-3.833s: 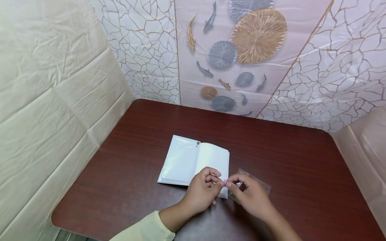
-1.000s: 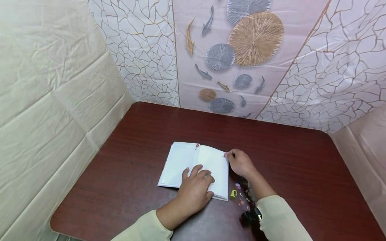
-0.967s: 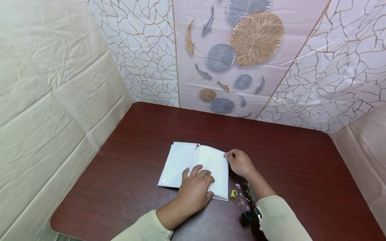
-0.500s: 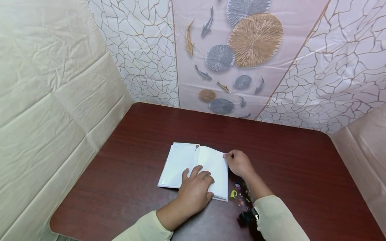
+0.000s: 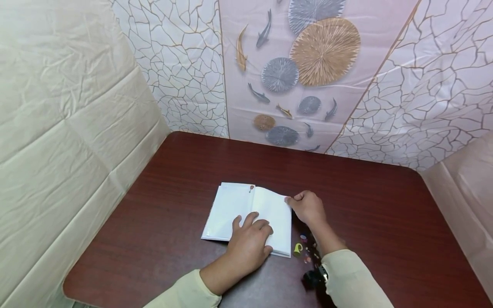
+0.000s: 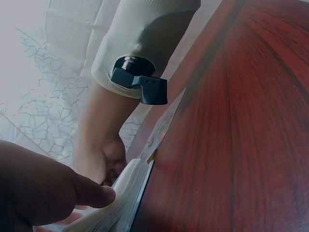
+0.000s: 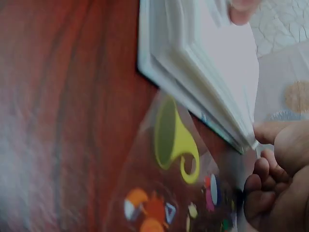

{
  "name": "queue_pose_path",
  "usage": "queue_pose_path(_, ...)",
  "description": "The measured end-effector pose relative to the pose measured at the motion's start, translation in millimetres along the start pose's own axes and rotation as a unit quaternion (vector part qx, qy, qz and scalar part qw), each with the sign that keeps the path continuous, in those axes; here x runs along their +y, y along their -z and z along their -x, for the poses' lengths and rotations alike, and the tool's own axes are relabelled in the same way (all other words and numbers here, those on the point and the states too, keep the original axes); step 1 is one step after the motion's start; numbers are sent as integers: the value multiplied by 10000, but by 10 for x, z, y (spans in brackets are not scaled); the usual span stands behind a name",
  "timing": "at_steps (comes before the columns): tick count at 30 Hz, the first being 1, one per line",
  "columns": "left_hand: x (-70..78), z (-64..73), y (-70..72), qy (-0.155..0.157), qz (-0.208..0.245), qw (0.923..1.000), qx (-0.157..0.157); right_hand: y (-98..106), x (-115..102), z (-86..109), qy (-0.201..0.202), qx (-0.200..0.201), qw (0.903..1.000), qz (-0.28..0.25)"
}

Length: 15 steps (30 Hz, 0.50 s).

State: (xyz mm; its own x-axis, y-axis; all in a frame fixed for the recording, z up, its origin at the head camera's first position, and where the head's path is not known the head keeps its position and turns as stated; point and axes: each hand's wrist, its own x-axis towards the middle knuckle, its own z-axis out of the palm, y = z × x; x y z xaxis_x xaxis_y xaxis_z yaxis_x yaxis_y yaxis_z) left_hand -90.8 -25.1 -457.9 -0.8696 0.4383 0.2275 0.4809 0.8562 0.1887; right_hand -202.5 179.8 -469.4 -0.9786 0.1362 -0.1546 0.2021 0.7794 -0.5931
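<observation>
An open notebook (image 5: 233,205) with blank white pages lies on the table. My left hand (image 5: 248,244) rests spread over the lower part of its right page. At the far right corner of that page is my right hand (image 5: 308,207), pinching the corner with the thumb on top and the fingers curled beneath. In the right wrist view the right thumb (image 7: 270,131) presses right at the page corner; what lies under it is hidden. A small orange-brown sticker (image 5: 251,188) sits at the top of the left page by the fold.
A clear sticker sheet (image 7: 130,179) with a yellow horn (image 7: 176,140) and several colourful shapes lies at the notebook's right, partly under my right forearm. A black wrist camera (image 5: 313,278) sits at the right sleeve. Patterned cloths hang behind the dark red table (image 5: 185,162).
Earlier both hands held a small pink sticker above the notebook. The left hand then settled on the page and the right carried the sticker to the far corner, where its pink no longer shows.
</observation>
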Motion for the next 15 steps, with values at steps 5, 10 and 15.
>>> queue_pose_path(5,3,-10,-6,-6,100,9999,-44,12,41,23,125,78,9998,118)
queue_pose_path(10,1,-8,-12,9,70,10000,-40,-36,47,35,720,149,9968,307)
queue_pose_path(15,2,-1,-9,4,-13,10000,-42,-44,30,69,1172,179,9904,707)
